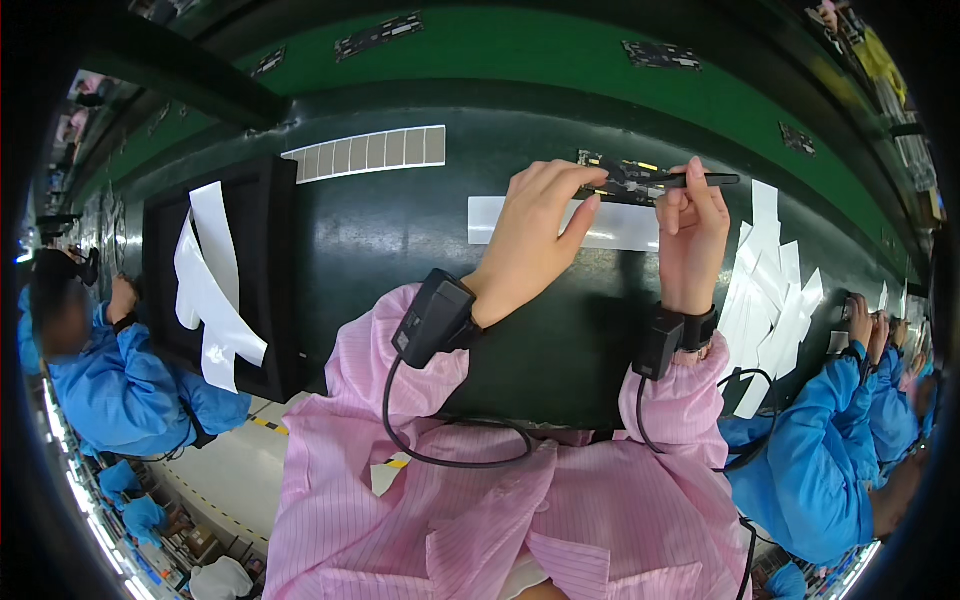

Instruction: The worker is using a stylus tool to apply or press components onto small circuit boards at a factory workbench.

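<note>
A dark circuit board (650,190) with gold-coloured parts lies at the far side of my green work surface. My left hand (535,230) reaches to the board's left end, its thumb and forefinger apart and their tips by the board. Whether they touch it, I cannot tell. In my right hand (690,240) is a slim black tool that looks like tweezers (722,180), gripped between the fingers and slanting left over the board. Its tip is hard to make out among the board's parts. Under both hands runs a white strip (487,222), partly covered by them.
A label sheet (375,152) of grey rectangles lies far left. Left stands a black tray (275,270) with curled white strips (215,260). White strips (765,290) pile up at right. Boards (662,56) sit on the green belt (520,50) beyond. Blue-clad co-workers (810,460) flank me.
</note>
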`<state>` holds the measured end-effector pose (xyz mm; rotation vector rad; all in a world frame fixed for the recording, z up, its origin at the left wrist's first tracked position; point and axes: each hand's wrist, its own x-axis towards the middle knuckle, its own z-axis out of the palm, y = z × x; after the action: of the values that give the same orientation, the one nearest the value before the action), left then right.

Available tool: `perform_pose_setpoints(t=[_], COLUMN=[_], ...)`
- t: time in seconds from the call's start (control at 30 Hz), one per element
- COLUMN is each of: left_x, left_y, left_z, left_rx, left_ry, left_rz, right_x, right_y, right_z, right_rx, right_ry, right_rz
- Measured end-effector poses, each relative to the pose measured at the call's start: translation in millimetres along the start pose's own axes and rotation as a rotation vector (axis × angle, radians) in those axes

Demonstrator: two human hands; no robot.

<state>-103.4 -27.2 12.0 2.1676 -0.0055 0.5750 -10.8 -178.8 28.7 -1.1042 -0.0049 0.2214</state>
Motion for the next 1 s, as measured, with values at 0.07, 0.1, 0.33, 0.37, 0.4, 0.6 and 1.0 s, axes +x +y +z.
perform_pose_setpoints(t=[0.07, 0.1, 0.33, 0.37, 0.4, 0.6, 1.0], left_x=[-0.3, -1.2, 3.5, 3.6, 3.5, 0.4, -4.0], left_y=[4.8, 7.2, 16.1, 15.2, 14.7, 11.7, -4.0], left_z=[0.0, -0.1, 12.3, 13.3, 13.6, 11.2, -3.2], left_rx=[-0.012, -0.022, -0.104, -0.101, -0.098, -0.061, 0.134], left_ry=[0.035, 0.071, 0.175, 0.198, 0.221, 0.209, -0.111], left_rz=[0.018, 0.033, -0.059, -0.058, -0.056, 0.000, 0.164], right_x=[-1.1, -2.2, -10.5, -11.2, -12.2, -14.9, 5.1], right_y=[-0.9, -0.2, 6.9, 8.0, 8.7, 9.5, 13.5], right_z=[-1.2, 0.0, 5.4, 6.1, 6.7, 8.6, 9.6], right_rx=[0.097, 0.084, 0.128, 0.128, 0.121, 0.106, -0.044], right_ry=[-0.064, -0.046, -0.025, -0.026, -0.028, -0.021, 0.095], right_rz=[0.064, 0.061, 0.092, 0.092, 0.093, 0.085, -0.062])
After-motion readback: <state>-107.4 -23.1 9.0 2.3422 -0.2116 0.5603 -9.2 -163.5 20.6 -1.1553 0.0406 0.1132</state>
